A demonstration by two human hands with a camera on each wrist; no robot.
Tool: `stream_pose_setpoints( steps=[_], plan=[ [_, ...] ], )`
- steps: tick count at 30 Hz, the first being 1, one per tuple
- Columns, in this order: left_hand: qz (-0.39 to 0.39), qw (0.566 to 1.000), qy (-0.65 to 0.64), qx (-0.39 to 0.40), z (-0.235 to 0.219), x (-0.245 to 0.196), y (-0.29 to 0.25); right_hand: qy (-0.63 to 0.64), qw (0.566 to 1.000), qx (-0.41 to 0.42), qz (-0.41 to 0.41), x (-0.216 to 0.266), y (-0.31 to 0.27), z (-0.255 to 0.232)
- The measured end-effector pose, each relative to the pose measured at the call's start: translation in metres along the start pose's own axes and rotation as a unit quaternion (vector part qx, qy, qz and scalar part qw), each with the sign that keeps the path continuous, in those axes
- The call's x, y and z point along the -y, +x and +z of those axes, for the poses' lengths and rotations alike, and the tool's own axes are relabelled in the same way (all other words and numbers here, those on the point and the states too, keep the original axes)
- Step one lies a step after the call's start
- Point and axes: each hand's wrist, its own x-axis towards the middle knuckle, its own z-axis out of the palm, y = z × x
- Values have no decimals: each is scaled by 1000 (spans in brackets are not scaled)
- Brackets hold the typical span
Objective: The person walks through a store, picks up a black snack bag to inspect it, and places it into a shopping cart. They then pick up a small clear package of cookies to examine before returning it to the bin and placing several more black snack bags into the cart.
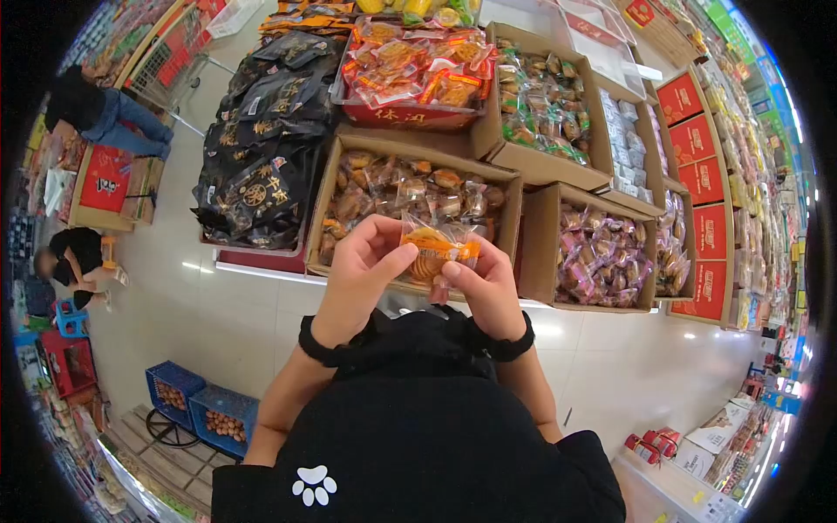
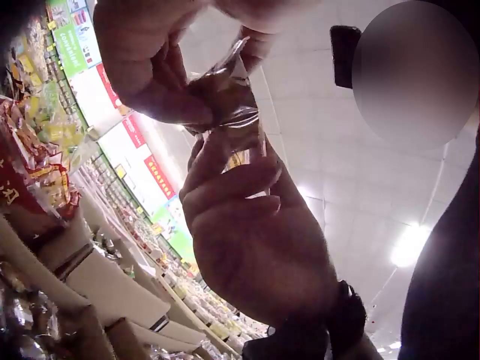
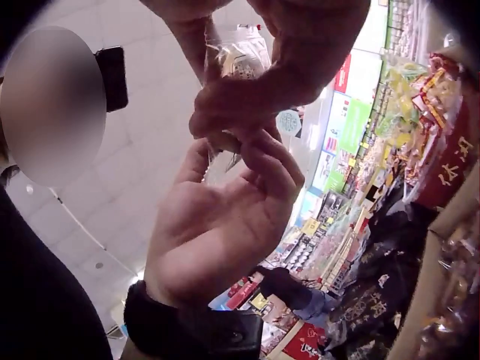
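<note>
A small clear packet with an orange label is held up over the near edge of a cardboard box of wrapped snacks. My left hand pinches its left side, thumb on the front. On the right side, my right hand pinches it with the thumb near the label. The left wrist view shows the shiny wrapper between the fingers of both hands. In the right wrist view, the clear end of the packet sticks out past the curled fingers.
Black bags lie left of the box, and a red-fronted tray of packets stands behind it. To the right are boxes of purple-wrapped and green-wrapped snacks. Blue crates stand on the lower left; people are at far left.
</note>
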Motion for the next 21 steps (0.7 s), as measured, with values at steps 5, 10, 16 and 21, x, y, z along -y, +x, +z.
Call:
stream_pose_setpoints(
  steps=[5, 10, 16, 21],
  plan=[
    [7, 1000, 4, 8, 10, -13, -4, 4, 1000, 9, -22, 17, -6, 2],
    [10, 998, -61, 24, 12, -16, -4, 21, 999, 15, -41, 23, -8, 1],
    [4, 998, -67, 6, 15, -15, -2, 25, 999, 12, -20, 25, -8, -3],
    [9, 998, -66, 11, 15, -18, -3, 92, 995, 42, 8, 31, -10, 1]
  ],
)
